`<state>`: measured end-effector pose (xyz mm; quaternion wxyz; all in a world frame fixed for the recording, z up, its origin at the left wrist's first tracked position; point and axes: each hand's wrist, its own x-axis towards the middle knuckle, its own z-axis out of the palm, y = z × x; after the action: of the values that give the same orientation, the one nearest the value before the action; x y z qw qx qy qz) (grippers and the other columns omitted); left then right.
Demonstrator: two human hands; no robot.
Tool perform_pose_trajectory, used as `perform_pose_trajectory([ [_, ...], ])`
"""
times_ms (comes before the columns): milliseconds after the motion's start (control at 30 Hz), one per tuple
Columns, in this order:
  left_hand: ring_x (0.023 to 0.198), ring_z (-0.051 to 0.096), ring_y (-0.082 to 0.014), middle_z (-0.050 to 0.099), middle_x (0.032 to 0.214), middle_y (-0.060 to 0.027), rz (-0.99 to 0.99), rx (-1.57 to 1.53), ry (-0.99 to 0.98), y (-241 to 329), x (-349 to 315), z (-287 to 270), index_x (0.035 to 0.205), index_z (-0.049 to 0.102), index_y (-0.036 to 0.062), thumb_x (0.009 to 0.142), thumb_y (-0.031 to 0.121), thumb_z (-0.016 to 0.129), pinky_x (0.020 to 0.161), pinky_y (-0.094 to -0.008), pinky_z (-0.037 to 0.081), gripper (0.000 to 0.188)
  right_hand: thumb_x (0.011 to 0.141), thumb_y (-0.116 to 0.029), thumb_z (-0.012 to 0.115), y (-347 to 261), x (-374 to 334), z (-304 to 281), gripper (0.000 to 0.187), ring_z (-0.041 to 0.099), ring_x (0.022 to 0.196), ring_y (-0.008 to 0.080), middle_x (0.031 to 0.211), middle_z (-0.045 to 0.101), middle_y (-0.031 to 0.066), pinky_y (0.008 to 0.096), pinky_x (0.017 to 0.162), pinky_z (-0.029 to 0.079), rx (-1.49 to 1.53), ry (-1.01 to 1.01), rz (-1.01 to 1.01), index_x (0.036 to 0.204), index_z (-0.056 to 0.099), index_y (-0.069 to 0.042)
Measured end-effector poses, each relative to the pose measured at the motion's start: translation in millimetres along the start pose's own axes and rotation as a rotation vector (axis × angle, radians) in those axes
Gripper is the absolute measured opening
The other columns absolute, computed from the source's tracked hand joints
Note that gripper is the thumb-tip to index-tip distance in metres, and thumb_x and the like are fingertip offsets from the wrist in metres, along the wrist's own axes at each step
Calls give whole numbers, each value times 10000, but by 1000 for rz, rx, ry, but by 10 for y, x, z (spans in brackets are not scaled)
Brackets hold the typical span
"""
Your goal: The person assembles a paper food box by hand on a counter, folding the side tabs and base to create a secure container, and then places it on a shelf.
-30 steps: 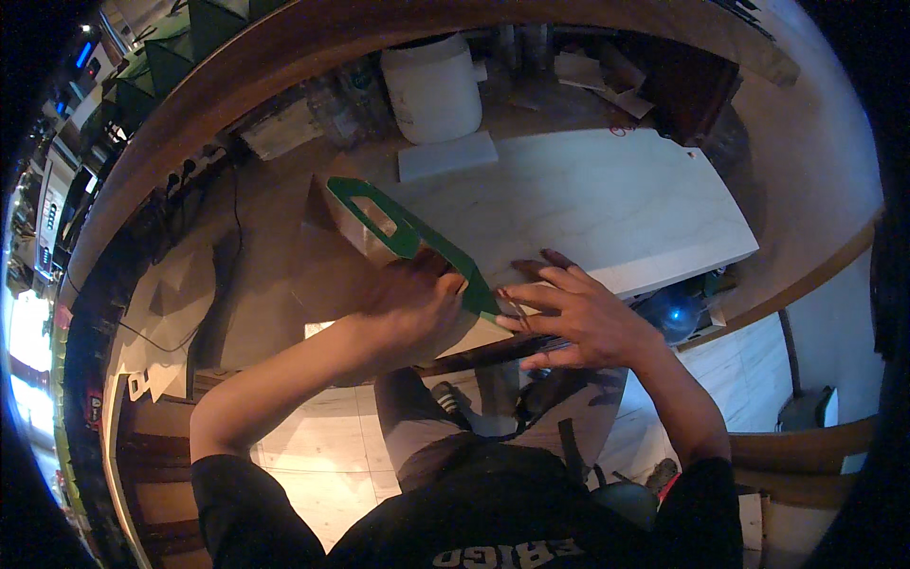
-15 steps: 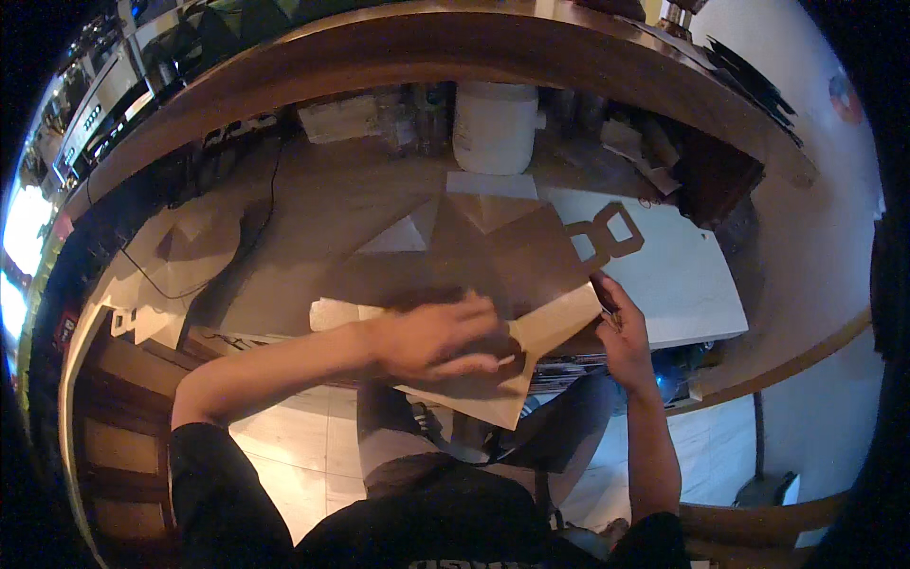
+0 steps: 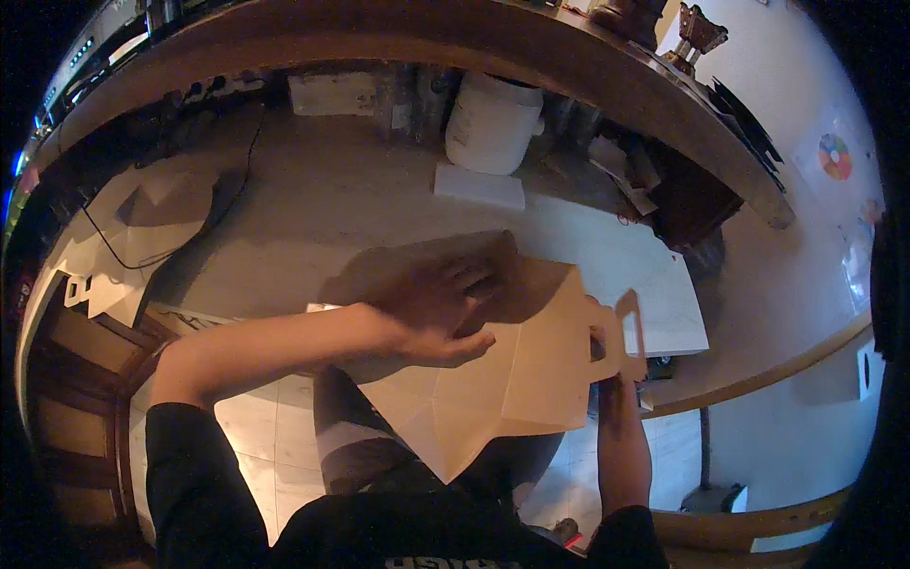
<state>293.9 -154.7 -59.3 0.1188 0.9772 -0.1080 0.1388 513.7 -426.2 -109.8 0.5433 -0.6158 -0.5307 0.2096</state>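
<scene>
A tan cardboard box blank (image 3: 536, 365), creased and partly folded, is tilted in front of me above my lap. Cut-out handle tabs (image 3: 609, 327) stick out at its right end. At that end my right hand (image 3: 596, 343) grips the blank from behind; the cardboard hides most of it, and a bit of the fingers shows through a handle slot. My left hand (image 3: 450, 308) lies over the blank's left part, fingers stretched and thumb apart. Shadow makes it unclear how firmly it touches the cardboard.
Another flat cardboard blank (image 3: 156, 213) lies at the desk's left, a thin cable across it. Farther back stand a white tub (image 3: 495, 123) and a white block (image 3: 480, 186). A white board (image 3: 654, 275) lies at the right. A raised wooden shelf (image 3: 379, 36) spans the back.
The cardboard blank has swung down and toward me, its broad creased face now showing. My right hand has gone behind the handle end. The left hand has spread out over the blank.
</scene>
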Motion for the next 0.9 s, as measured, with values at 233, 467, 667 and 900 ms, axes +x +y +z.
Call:
perform_pose_trajectory([
  [233, 1397, 461, -440, 490, 1490, -294, -74, -154, 2, -11, -23, -76, 1448, 482, -55, 957, 556, 542, 1219, -507, 317, 786, 946, -335, 615, -634, 629, 267, 664, 329, 1528, 351, 1634, 398, 185, 428, 1258, 246, -383, -304, 303, 1495, 494, 17],
  [467, 1393, 464, -448, 490, 1486, -299, -36, -115, -16, -12, -9, -44, 1439, 489, -54, 963, 542, 563, 1218, -499, 325, 766, 977, -321, 617, -351, 960, 262, 614, 356, 1518, 287, 1628, 409, 177, 379, 1256, 248, -224, -266, 221, 1479, 513, 17],
  [667, 1400, 464, -421, 487, 1520, -229, 227, 27, -152, -242, -62, -288, 1471, 503, 38, 999, 490, 556, 1219, -496, 328, 655, 989, -325, 651, 136, 1268, 186, 502, 550, 1352, 265, 1528, 528, 136, 353, 1155, 408, -132, 51, 126, 1408, 611, -50],
  [900, 1392, 488, -364, 546, 1502, -123, 314, 159, -305, -496, -87, -588, 1428, 584, 152, 913, 270, 639, 1208, -476, 349, 531, 926, -239, 754, -265, 1080, 292, 299, 631, 1159, 298, 1237, 670, 164, 382, 1058, 479, -401, 75, 146, 1159, 732, -52],
])
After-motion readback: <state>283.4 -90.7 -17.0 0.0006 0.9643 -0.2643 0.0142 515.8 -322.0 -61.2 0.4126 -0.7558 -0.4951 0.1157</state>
